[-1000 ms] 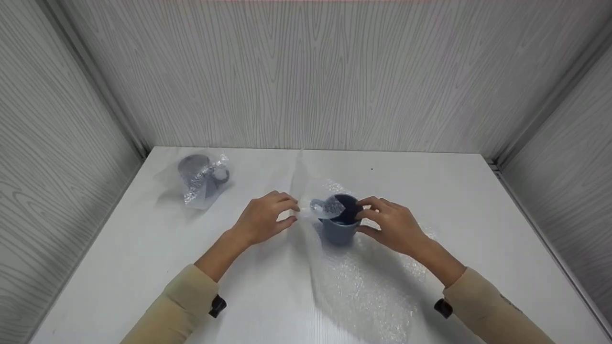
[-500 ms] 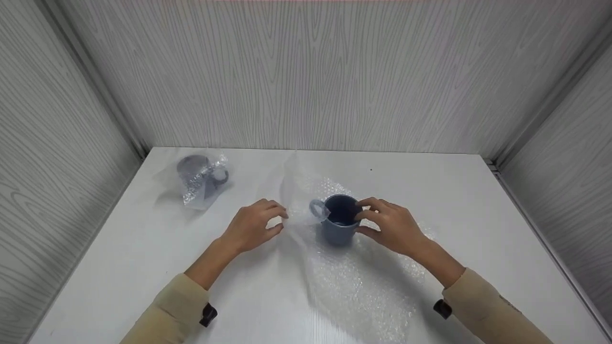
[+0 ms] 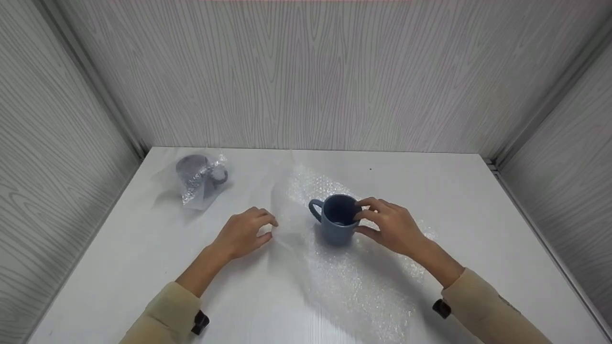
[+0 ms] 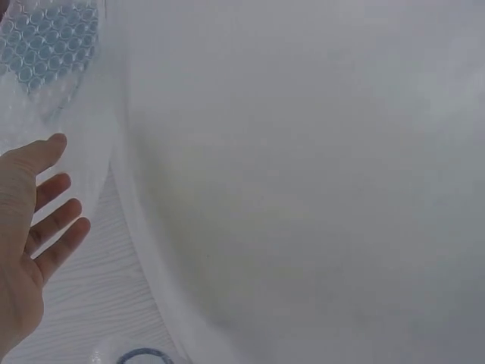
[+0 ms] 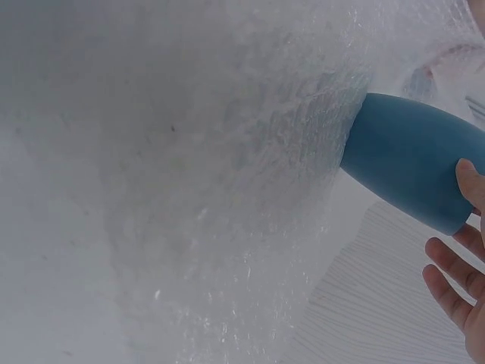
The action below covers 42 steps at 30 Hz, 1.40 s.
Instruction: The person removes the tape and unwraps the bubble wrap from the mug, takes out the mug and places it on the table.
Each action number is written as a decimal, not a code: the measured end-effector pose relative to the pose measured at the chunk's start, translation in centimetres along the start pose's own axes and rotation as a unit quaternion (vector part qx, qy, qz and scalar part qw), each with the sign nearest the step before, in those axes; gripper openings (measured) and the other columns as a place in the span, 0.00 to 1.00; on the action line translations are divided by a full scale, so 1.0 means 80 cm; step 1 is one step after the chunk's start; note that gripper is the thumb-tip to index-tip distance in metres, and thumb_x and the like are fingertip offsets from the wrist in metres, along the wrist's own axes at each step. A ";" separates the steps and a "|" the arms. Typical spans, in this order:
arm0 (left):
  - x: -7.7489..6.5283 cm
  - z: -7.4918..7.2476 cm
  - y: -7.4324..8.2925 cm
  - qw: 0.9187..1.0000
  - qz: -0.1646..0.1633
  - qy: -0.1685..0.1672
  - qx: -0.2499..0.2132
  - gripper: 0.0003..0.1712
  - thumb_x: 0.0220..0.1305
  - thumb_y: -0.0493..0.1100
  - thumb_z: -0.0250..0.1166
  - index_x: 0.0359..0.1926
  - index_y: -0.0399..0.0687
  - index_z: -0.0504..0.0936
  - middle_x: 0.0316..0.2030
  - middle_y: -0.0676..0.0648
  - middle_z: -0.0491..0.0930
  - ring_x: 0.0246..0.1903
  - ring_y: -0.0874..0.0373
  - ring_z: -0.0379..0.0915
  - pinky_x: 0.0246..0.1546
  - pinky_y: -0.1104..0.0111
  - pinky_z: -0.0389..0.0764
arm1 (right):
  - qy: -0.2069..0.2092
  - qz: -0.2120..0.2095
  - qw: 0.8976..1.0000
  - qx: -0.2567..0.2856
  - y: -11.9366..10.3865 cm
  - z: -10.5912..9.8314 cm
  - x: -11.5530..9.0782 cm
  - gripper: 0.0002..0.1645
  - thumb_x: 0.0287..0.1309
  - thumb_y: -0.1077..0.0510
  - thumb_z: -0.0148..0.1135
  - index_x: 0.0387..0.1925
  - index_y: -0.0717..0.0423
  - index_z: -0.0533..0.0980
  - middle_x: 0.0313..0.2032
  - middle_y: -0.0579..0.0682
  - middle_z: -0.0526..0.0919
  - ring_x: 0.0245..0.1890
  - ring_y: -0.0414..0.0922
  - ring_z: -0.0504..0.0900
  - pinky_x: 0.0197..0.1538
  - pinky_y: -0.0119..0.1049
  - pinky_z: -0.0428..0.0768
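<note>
A blue mug [image 3: 337,233] stands upright on a sheet of bubble wrap [image 3: 356,291], its handle pointing left and uncovered. My right hand [image 3: 393,225] grips its right rim, fingertips inside and thumb outside. The right wrist view shows the mug's blue side [image 5: 405,159] under the thumb of that hand [image 5: 470,243]. To the left, my left hand [image 3: 244,233] pinches the raised edge of the wrap between thumb and fingers. In the left wrist view the film hangs beside this hand [image 4: 26,227], and the mug's blue shows through the bubbles.
A second mug [image 3: 193,174], loosely covered in bubble wrap, stands at the back left of the white table [image 3: 119,277]. Woodgrain panels [image 3: 306,76] rise behind and at both sides. A small dark speck lies near the back of the table.
My left hand has moved left and toward me, drawing the wrap's edge off the mug, so its handle and mouth are now uncovered. My right hand has stayed on the mug's rim.
</note>
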<state>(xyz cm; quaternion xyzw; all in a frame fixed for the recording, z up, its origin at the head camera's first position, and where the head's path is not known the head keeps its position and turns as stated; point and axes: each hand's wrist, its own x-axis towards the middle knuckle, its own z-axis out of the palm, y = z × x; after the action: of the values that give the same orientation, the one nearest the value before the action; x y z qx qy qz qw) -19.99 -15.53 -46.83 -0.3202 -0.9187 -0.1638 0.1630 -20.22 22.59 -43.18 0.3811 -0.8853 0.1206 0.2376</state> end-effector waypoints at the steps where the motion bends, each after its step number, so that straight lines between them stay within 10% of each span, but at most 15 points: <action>1: -0.001 0.001 -0.001 1.000 -0.001 -0.001 -0.001 0.11 0.58 0.38 0.77 0.43 0.53 0.89 0.43 0.52 0.90 0.43 0.54 0.86 0.35 0.63 0.87 | 0.000 0.001 1.000 0.000 0.000 0.000 0.000 0.14 0.53 0.51 0.82 0.41 0.44 0.88 0.52 0.48 0.87 0.41 0.45 0.89 0.37 0.38 0.88; 22: -0.031 0.001 -0.010 0.998 -0.038 -0.035 -0.020 0.15 0.60 0.39 0.75 0.49 0.52 0.90 0.48 0.50 0.90 0.47 0.52 0.86 0.41 0.59 0.88 | -0.001 -0.003 1.000 -0.002 0.001 0.003 -0.002 0.14 0.55 0.50 0.81 0.42 0.44 0.87 0.53 0.47 0.87 0.41 0.45 0.89 0.38 0.38 0.88; 42: -0.014 -0.066 0.023 0.998 0.008 0.064 -0.011 0.11 0.62 0.39 0.74 0.46 0.53 0.90 0.46 0.52 0.90 0.48 0.55 0.87 0.35 0.65 0.87 | -0.003 -0.010 1.000 -0.005 0.001 -0.002 0.000 0.14 0.54 0.51 0.82 0.42 0.44 0.88 0.53 0.48 0.87 0.40 0.45 0.89 0.38 0.39 0.88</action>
<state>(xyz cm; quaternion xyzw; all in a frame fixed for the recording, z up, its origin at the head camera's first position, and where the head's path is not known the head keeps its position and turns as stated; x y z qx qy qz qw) -16.95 -16.90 -42.22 -0.3178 -0.9022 -0.1924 0.2190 -20.23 22.70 -43.07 0.3893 -0.8827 0.1126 0.2378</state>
